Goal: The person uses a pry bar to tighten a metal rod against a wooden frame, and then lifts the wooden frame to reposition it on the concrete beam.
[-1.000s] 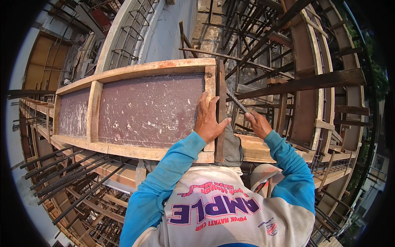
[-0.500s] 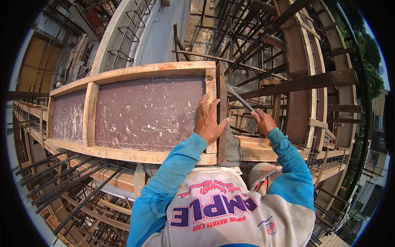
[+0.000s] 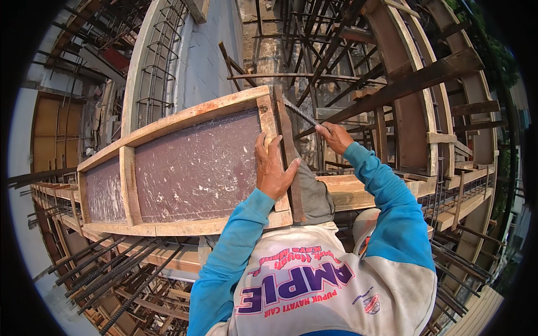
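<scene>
A formwork panel (image 3: 196, 162), reddish-brown board framed in pale timber, lies across in front of me, its far side tilted up to the right. My left hand (image 3: 274, 168) lies on the panel's right end batten (image 3: 268, 120), fingers spread and thumb reaching toward a dark plank (image 3: 287, 151) along that end. To the right, my right hand (image 3: 334, 138) is closed round a ribbed steel bar (image 3: 305, 116). The bar slants up and left to the top of the dark plank; what its tip does there is too small to tell.
Several rebar rods (image 3: 117, 269) jut out at the lower left. A rebar cage (image 3: 159, 73) runs beside a grey wall (image 3: 210, 61). A dark beam (image 3: 414, 84) crosses other formwork on the right. Below is a deep area of props. A pale helmet (image 3: 364, 221) is by my right side.
The view has turned, so the panel now slants more. My right hand and the steel bar have moved up and nearer the plank. My left hand stays on the panel's end.
</scene>
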### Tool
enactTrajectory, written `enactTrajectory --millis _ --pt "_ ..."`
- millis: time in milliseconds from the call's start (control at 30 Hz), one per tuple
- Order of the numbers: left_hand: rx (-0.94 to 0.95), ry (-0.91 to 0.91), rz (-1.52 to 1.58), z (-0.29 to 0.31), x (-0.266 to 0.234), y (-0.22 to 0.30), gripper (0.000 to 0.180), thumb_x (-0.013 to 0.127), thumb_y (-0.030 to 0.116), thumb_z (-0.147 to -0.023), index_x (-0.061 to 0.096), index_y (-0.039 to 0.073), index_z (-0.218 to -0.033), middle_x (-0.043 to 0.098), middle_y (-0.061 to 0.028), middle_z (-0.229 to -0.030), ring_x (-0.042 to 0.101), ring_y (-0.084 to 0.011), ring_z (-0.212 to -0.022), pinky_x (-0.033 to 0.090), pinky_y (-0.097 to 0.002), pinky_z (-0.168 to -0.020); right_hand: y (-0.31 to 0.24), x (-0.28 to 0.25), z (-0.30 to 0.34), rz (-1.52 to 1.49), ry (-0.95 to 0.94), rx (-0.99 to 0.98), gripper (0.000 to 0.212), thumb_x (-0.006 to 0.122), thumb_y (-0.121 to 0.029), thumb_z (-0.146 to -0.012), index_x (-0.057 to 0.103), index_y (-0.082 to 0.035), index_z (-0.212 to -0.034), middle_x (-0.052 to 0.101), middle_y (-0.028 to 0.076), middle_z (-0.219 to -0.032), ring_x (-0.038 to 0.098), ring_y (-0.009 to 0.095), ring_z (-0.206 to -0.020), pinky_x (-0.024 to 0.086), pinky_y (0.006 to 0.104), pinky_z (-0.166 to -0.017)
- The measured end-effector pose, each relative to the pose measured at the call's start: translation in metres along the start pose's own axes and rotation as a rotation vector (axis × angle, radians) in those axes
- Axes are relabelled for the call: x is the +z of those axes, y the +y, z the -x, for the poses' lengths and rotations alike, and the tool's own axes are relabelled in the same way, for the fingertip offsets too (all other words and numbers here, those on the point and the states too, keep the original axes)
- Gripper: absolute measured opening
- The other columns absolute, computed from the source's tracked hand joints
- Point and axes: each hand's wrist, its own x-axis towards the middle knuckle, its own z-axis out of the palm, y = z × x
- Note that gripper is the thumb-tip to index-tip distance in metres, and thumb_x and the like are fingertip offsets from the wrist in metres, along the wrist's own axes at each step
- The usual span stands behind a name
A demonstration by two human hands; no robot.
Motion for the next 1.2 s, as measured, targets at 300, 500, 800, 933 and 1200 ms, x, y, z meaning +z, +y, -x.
enactTrajectory --millis 300,500,800,933,1200 --pt "0.007 -0.006 -0.033 -0.003 0.004 0.001 0.068 0.073 0.025 -0.079 0.037 0.003 -0.133 0.016 -0.0220 -0.141 0.024 -0.0432 -0.131 0.029 -0.0492 -0.107 0.077 0.095 -0.045 -0.121 0.396 -0.245 0.063 0.047 -0.053 -0.092 0.054 0.002 -0.121 0.062 0.032 -0.094 0.059 0.048 -0.092 0.047 0.0487 -0.079" --pt "-0.011 -0.012 -0.008 -0.005 0.001 0.002 0.068 0.073 0.027 -0.079 0.038 0.004 -0.133 0.017 -0.0216 -0.141 0.025 -0.0422 -0.131 0.029 -0.0485 -0.107 0.070 0.101 -0.053 -0.240 0.255 -0.160 0.060 0.045 -0.056 -0.092 0.058 -0.001 -0.114 0.061 0.031 -0.091 0.057 0.049 -0.090 0.045 0.0486 -0.074" --pt "-0.017 -0.013 0.029 -0.005 0.002 -0.006 0.053 0.062 0.018 -0.084 0.041 0.005 -0.131 0.018 -0.0210 -0.139 0.022 -0.0414 -0.133 0.029 -0.0506 -0.107 0.061 0.004 0.029 0.025 0.056 -0.031 0.058 0.044 -0.052 -0.095 0.060 0.003 -0.106 0.062 0.026 -0.089 0.060 0.040 -0.085 0.046 0.0475 -0.075" --pt "0.012 0.017 0.060 -0.004 0.004 -0.015 0.047 0.057 0.018 -0.087 0.043 0.005 -0.129 0.020 -0.0205 -0.138 0.023 -0.0412 -0.132 0.028 -0.0497 -0.108 0.056 -0.025 0.089 0.074 -0.166 -0.060 0.052 0.045 -0.048 -0.096 0.062 0.002 -0.093 0.060 0.019 -0.074 0.057 0.033 -0.069 0.044 0.0445 -0.066" --pt "0.106 0.057 0.013 -0.004 0.009 -0.019 0.042 0.054 0.018 -0.090 0.046 0.007 -0.129 0.022 -0.0198 -0.137 0.026 -0.0409 -0.130 0.028 -0.0494 -0.108 0.037 -0.017 0.176 0.144 -0.206 -0.119 0.047 0.046 -0.044 -0.096 0.059 0.001 -0.088 0.056 0.021 -0.069 0.054 0.035 -0.062 0.042 0.0437 -0.059"
